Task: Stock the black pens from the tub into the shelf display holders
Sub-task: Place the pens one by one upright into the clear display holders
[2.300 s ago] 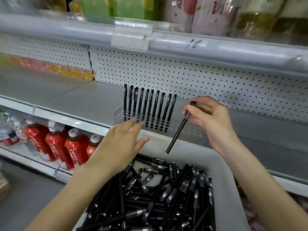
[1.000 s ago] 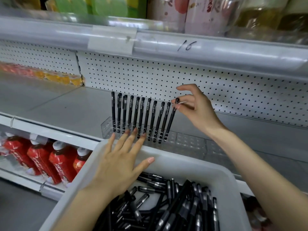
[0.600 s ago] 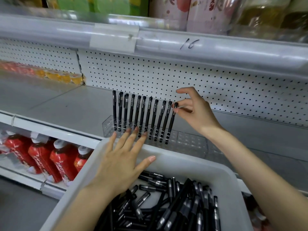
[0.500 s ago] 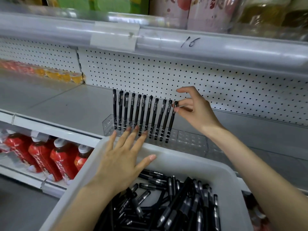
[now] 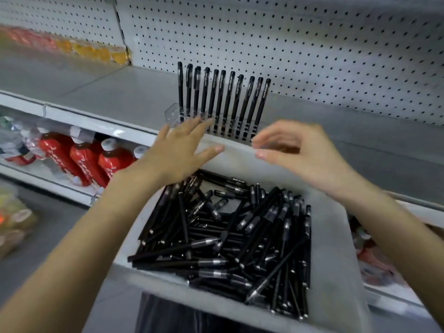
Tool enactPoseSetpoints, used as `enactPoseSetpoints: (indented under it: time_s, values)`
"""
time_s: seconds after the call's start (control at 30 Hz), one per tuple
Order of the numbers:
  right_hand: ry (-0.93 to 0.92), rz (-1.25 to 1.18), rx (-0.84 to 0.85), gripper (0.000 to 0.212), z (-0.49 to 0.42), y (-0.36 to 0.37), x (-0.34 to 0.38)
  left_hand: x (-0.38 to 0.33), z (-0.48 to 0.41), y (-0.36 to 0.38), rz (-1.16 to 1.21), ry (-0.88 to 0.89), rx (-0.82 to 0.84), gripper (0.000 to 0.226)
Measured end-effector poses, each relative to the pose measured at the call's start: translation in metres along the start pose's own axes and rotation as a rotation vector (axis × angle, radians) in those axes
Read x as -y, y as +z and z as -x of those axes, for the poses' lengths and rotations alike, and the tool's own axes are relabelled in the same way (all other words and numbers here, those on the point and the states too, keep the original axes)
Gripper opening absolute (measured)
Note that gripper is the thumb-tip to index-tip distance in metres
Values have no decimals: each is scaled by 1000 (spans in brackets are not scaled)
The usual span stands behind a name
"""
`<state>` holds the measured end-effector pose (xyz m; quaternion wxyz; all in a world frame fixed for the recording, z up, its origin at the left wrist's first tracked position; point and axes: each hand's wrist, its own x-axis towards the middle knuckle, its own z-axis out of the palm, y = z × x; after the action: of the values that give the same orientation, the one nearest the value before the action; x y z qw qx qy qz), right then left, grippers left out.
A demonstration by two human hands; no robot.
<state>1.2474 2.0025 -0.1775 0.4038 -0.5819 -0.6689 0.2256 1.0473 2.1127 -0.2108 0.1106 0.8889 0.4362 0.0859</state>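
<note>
A grey tub (image 5: 336, 248) filled with several loose black pens (image 5: 228, 239) sits right below me. On the shelf behind it a clear display holder (image 5: 174, 114) carries a row of several black pens (image 5: 223, 97) standing upright. My left hand (image 5: 177, 150) lies flat with straight fingers on the tub's far rim, its fingertips near the holder. Over the tub's far right rim, my right hand (image 5: 295, 152) hovers with loosely curled fingers and holds nothing. It is blurred by motion.
A white pegboard wall (image 5: 288, 39) backs the grey shelf (image 5: 96, 92). Orange and yellow packets (image 5: 91, 50) line the shelf's far left. Red bottles (image 5: 86, 157) stand on the lower shelf at the left. Packaged goods (image 5: 14, 217) lie on the floor at left.
My right hand let go of the pen at the right end of the row and drew back down over the tub. The view tilted downward. My left hand stayed on the tub's rim.
</note>
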Motion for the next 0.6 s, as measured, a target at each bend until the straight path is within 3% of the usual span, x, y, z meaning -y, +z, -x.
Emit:
enactPoseSetpoints:
  time_s: [0.1, 0.2, 0.43, 0.6]
  values:
    - [64, 13, 226, 15, 28, 28, -13, -1, 44, -16, 84, -22, 6, 85]
    - [102, 29, 331, 11, 41, 49, -25, -1, 97, -13, 7, -61, -58, 86]
    - [181, 217, 275, 11, 22, 77, -27, -1, 143, 15, -18, -183, -156, 81]
    - [242, 432, 364, 25, 19, 94, -24, -2, 144, 19, -40, -195, -184, 77]
